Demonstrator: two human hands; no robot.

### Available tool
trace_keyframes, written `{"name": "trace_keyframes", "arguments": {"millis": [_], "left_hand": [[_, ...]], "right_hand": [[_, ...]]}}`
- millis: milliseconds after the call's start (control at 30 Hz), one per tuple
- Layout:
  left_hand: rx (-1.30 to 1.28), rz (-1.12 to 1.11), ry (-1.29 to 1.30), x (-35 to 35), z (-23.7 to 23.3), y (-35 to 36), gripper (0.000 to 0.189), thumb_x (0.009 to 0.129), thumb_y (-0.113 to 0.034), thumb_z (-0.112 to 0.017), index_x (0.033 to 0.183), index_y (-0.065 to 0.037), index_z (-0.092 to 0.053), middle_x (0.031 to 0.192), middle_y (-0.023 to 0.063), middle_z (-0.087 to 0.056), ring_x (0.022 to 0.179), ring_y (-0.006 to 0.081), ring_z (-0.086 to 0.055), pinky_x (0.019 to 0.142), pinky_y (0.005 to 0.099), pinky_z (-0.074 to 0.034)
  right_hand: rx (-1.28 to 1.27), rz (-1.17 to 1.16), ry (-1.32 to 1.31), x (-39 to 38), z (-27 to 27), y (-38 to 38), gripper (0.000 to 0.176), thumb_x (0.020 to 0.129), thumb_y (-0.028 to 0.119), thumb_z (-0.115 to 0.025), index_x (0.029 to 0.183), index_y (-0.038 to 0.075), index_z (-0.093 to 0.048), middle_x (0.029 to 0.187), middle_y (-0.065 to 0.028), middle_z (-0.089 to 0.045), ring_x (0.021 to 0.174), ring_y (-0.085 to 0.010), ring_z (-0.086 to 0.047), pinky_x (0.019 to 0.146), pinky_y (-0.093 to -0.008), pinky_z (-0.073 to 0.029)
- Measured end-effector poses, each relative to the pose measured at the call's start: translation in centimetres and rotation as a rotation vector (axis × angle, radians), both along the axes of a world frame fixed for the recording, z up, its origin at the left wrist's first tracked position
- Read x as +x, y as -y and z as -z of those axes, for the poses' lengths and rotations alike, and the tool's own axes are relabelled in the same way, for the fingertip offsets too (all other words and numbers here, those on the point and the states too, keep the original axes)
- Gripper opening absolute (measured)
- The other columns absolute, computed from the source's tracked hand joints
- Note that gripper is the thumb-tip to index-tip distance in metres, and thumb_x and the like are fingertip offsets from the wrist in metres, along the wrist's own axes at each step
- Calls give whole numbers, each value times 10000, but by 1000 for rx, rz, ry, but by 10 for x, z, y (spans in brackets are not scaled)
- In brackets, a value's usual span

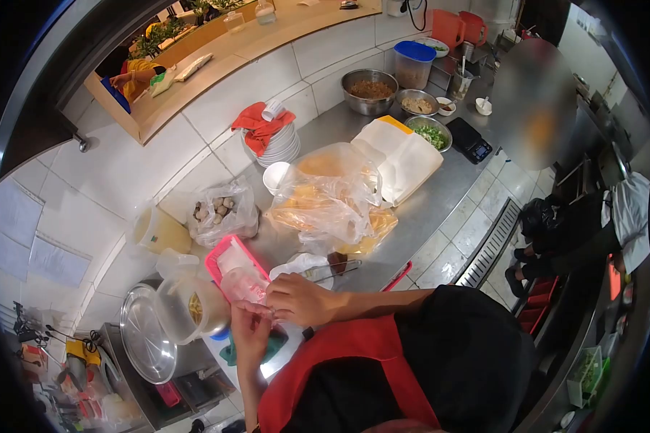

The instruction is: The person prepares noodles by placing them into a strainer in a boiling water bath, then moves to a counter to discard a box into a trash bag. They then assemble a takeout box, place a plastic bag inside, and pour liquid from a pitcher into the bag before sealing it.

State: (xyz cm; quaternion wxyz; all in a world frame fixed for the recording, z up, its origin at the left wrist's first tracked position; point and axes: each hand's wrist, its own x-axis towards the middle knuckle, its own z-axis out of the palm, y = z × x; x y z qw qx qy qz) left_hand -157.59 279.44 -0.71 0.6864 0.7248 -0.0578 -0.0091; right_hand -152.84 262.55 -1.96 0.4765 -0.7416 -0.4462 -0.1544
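Both my hands meet low in the middle, over the near end of a pink basket (215,268). My left hand (250,328) has its fingers pinched together at the edge of a thin clear plastic bag (247,283) with pink print. Against it, my right hand (300,299) is closed, its fingertips beside the left ones; what it pinches is too small to name. Just beyond the right hand lie a white cloth (303,267) and metal tongs (350,266). A green cloth (273,346) lies beneath my wrists.
Large plastic bags with orange contents (325,191) cover the mid counter. Left are a bag of mushrooms (217,213) and a plastic tub (188,307). Plates (276,146), metal bowls (370,92) and a black scale (471,139) stand farther off. Other people are at the right.
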Motion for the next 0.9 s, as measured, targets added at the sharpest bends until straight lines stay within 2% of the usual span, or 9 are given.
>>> {"name": "trace_keyframes", "arguments": {"millis": [133,200,267,300,333,433,667,767,900], "left_hand": [[-69,-96,66,-3,3,-1,221,790,0,-592,899,-54,-408,799,55,-567,688,83,-525,603,198,-411],[13,-162,143,-7,-8,4,156,783,-6,-597,890,-31,-486,795,55,-572,677,81,-524,594,208,-420],[369,-184,323,-3,-5,-8,114,783,-21,-593,888,-18,-549,781,50,-568,655,88,-519,592,220,-425],[319,-210,295,-5,-15,-6,110,785,-45,-587,889,-14,-570,781,50,-561,639,112,-511,593,231,-423],[272,-132,299,-2,-14,-11,94,820,-61,-560,900,-16,-542,810,29,-539,708,73,-471,610,204,-386],[288,-55,159,-6,-34,-22,93,803,-90,-571,870,-27,-556,785,58,-547,684,133,-502,619,239,-402],[199,-22,146,-19,-31,-33,116,848,-152,-528,868,-38,-518,804,20,-518,713,101,-439,645,226,-361],[212,-54,154,-24,-28,-35,89,821,-73,-547,876,-11,-514,784,64,-525,712,153,-494,662,265,-409],[227,-64,207,-32,-20,-42,94,836,-126,-541,863,-41,-510,825,35,-515,740,133,-470,665,240,-366]], "right_hand": [[-15,-6,106,4,-9,-2,163,674,156,-632,803,94,-554,812,-41,-507,780,-240,-484,699,-340,-373],[-7,-43,290,11,-15,-3,166,622,149,-645,670,65,-510,712,-48,-484,709,-232,-494,604,-353,-392],[110,35,250,11,-23,-12,130,624,102,-643,662,54,-529,710,-62,-496,705,-245,-501,600,-367,-400],[127,22,96,7,-25,-14,123,623,51,-646,706,52,-556,736,-72,-517,719,-248,-511,631,-361,-409],[126,13,-55,6,-28,-16,153,621,0,-649,750,49,-582,761,-81,-538,734,-250,-522,662,-354,-418],[102,-26,-145,5,-40,-23,160,615,-29,-643,746,36,-579,768,-81,-552,718,-245,-529,650,-339,-424],[22,-137,-122,5,-42,-39,120,646,10,-601,758,39,-572,778,-79,-552,743,-263,-511,655,-342,-427],[-13,-182,-122,3,-41,-43,120,645,12,-599,757,44,-569,790,-75,-552,759,-262,-506,672,-345,-419],[-45,-200,-113,2,-38,-49,117,644,9,-596,750,48,-563,799,-73,-550,768,-261,-498,688,-348,-406]]}}
